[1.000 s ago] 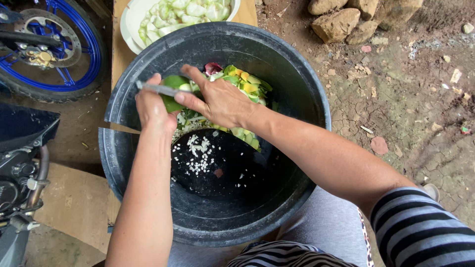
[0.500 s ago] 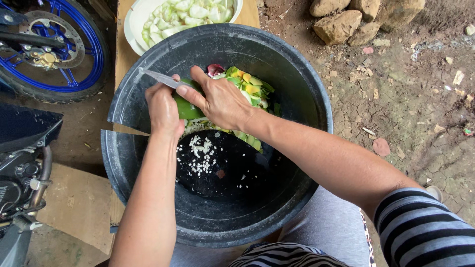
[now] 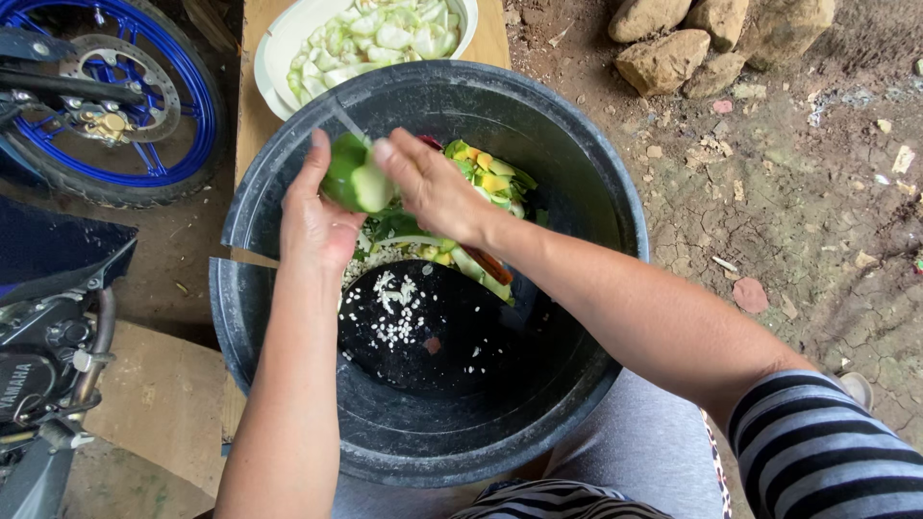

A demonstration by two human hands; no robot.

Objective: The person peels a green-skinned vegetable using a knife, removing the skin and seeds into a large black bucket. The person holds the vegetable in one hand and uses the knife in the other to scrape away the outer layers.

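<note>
Bare cracked earth fills the right of the frame, with 3 or 4 stones (image 3: pixel 716 38) at upper right and 1 blue-rimmed motorcycle wheel (image 3: pixel 106 101) at upper left. At centre I see 1 large black tub (image 3: pixel 288 384), its far side heaped with vegetable scraps (image 3: pixel 481 183) in green, yellow and red, its dark floor speckled with white bits. Above it, at upper centre, 1 white bowl (image 3: pixel 274 48) of pale cut pieces sits on a wooden board (image 3: pixel 255 115).

My 2 hands meet over the tub's far rim. My left hand (image 3: pixel 317 221) is closed around 1 green vegetable (image 3: pixel 356 173), cut face turned up. My right hand (image 3: pixel 433 187) presses fingertips on that same vegetable; 1 thin blade (image 3: pixel 348 122) pokes out just above it, though I cannot tell which hand grips the handle.

To peel or trim well here, I judge I should keep the vegetable over the tub so parings drop inside, turn it steadily, and keep the thumb clear of the edge.
</note>
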